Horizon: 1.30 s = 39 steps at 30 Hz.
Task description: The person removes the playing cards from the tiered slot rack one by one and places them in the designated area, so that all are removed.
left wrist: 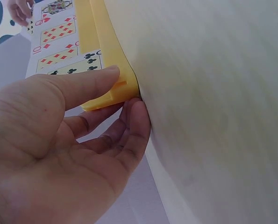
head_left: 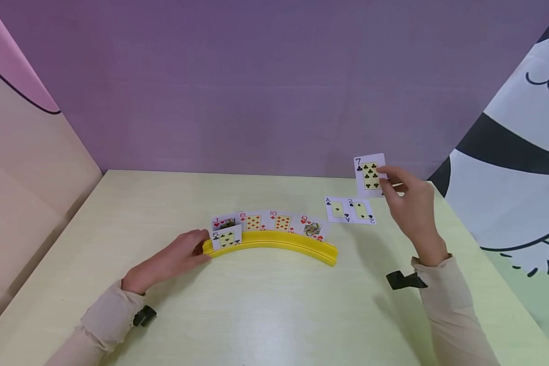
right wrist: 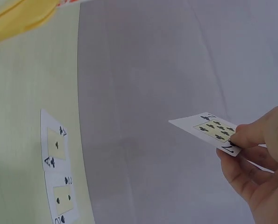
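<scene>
My right hand [head_left: 409,201] pinches a seven of clubs [head_left: 369,175] between thumb and fingers, raised above the back right of the table. My left hand [head_left: 176,256] grips the left end of a curved yellow card holder [head_left: 274,238], its thumb on the front, as the left wrist view shows. In the holder's back row stand a jack of hearts [head_left: 221,222], an eight of diamonds [head_left: 252,222], a ten of diamonds [head_left: 281,222] and a queen of hearts [head_left: 312,229]. A five of clubs [head_left: 226,238] stands in front of the jack, partly covering it.
An ace of clubs [head_left: 336,209] and a black two [head_left: 360,211] lie side by side, face up, on the pale table [head_left: 274,315] right of the holder. A purple backdrop [head_left: 274,91] rises behind the table, with printed panels [head_left: 521,168] at the sides.
</scene>
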Tool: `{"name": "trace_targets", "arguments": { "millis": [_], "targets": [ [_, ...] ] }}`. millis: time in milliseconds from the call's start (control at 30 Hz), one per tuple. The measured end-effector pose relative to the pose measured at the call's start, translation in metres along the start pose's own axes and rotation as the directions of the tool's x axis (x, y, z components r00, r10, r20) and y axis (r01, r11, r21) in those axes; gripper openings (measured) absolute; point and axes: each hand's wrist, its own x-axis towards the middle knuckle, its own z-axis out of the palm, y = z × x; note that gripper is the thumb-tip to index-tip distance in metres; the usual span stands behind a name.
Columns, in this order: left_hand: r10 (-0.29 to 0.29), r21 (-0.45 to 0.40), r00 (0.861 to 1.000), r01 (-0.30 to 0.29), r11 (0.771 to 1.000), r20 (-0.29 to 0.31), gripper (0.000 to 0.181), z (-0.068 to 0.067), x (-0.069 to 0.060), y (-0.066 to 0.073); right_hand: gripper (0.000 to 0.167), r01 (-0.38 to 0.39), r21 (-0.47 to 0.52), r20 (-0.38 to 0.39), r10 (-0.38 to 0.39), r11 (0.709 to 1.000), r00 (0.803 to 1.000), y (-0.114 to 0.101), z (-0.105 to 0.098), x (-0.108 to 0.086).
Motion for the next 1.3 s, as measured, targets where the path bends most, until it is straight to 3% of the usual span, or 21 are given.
{"name": "trace_targets", "arguments": {
  "millis": [533,733,900,1000,1200,1300],
  "targets": [
    [0.006,0.005,1.000,-0.006,1.000,0.001,0.025,0.001,0.002,-0.001,0.023,-0.140,-0.044,0.005,0.141,0.989,0.990,0.048,-0.002,-0.005],
    [0.007,0.009,1.000,-0.007,1.000,-0.003,0.024,0.000,0.002,0.000,0.020,-0.232,-0.046,-0.003,0.232,0.972,0.973,0.070,0.001,-0.008],
    [0.001,0.008,1.000,-0.001,1.000,-0.002,0.024,-0.001,0.001,0.000,0.023,-0.332,-0.082,0.023,0.335,0.940,0.942,0.085,0.002,-0.011],
    [0.005,0.007,1.000,-0.005,1.000,-0.001,0.024,-0.001,0.001,0.000,0.026,-0.376,-0.107,0.084,0.385,0.921,0.919,0.094,0.000,-0.013],
    [0.018,0.008,1.000,-0.018,1.000,-0.004,0.022,-0.001,0.000,0.001,0.032,-0.470,-0.121,0.237,0.485,0.874,0.842,0.110,-0.001,-0.018],
    [0.014,0.019,1.000,-0.014,1.000,-0.007,0.022,-0.001,-0.001,0.002,0.034,-0.486,-0.126,0.273,0.501,0.865,0.821,0.116,0.000,-0.021]
  ]
}}
